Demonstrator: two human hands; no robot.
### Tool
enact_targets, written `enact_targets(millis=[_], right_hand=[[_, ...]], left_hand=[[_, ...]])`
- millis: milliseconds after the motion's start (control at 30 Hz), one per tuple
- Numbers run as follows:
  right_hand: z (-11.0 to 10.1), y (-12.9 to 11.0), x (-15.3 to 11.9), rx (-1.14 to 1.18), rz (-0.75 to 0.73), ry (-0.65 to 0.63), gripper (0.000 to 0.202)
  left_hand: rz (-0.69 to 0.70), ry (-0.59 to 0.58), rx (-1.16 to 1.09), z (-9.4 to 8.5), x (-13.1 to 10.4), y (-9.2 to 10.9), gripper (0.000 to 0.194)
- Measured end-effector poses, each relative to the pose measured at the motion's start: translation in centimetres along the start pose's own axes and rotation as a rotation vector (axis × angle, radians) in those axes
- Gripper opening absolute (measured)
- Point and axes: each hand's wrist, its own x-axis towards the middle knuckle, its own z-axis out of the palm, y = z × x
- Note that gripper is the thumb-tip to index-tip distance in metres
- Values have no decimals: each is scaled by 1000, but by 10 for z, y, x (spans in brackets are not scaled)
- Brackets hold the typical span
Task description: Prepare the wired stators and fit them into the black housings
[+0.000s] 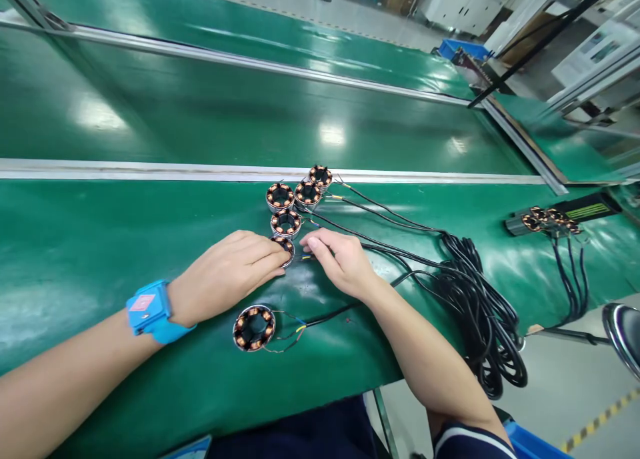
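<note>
My left hand (240, 267), with a blue band (155, 310) on its wrist, has its fingers on a copper-wound ring (286, 247) at the near end of a cluster. Just right of that ring, my right hand (340, 259) has thumb and fingertips pinched together by the thin coloured wires (306, 256); what lies between the tips is too small to make out. Behind the hands stand several similar rings, among them one at the back (320, 176) and one at the left (280, 197). A separate ring (254, 328) lies nearer me, its wires joined to a black cable (330, 315).
Coiled black cables (475, 299) lie on the green table (125, 225) to the right, partly hanging over its edge. Farther right are more copper-wound parts (545, 220) beside a dark box (593, 207). A white strip (150, 169) crosses behind the rings.
</note>
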Motion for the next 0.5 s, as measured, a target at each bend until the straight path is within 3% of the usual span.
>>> enact_targets(millis=[133,233,333,500], right_hand=[[-2,-5,-3,232,232,-268,35],[-2,-8,-4,516,367,-348,35],[1,-8,-6,617,435,-320,36],[9,-6,-7,752,544,-156,39]], left_hand=[[49,-21,-102,-7,-6,-4,27],[38,-85,-194,-12,-6,-6,34],[30,-140,-228,-15,-4,-9,35],[9,-235,-229,-23,-5,-10,38]])
